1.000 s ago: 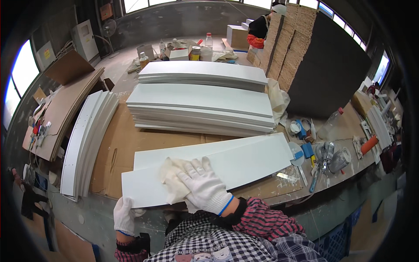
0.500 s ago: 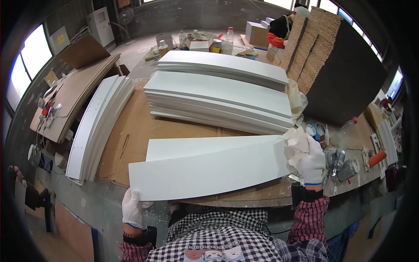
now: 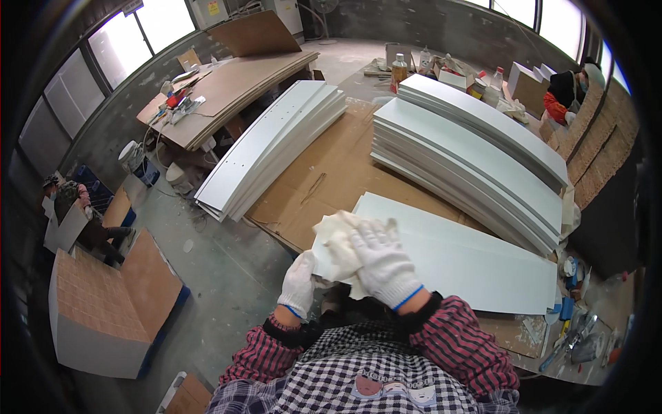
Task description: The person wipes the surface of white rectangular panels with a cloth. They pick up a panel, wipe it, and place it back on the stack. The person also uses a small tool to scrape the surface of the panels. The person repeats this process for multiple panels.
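My left hand (image 3: 298, 284), in a white knitted glove, is closed on the left end of a white panel (image 3: 476, 272). My right hand (image 3: 387, 263), gloved the same way, presses a crumpled cream cloth (image 3: 336, 243) onto that end, close to the left hand. The cloth covers the panel's left corner, and the left fingertips are partly hidden. The panel lies at the table's near edge, its long side slanting away to the right. Behind it is a stack of white panels (image 3: 469, 181).
Another stack of white panels (image 3: 272, 148) stands on the left over brown cardboard (image 3: 321, 176). Tools and a clear bottle lie at the table's right end (image 3: 586, 338). A person (image 3: 562, 96) works at the far right, another person (image 3: 76, 207) at the far left. Boards (image 3: 103, 310) stand on the floor.
My right hand has carried the cloth from the panel's right end to its left end, beside my left hand. The view has turned toward the left.
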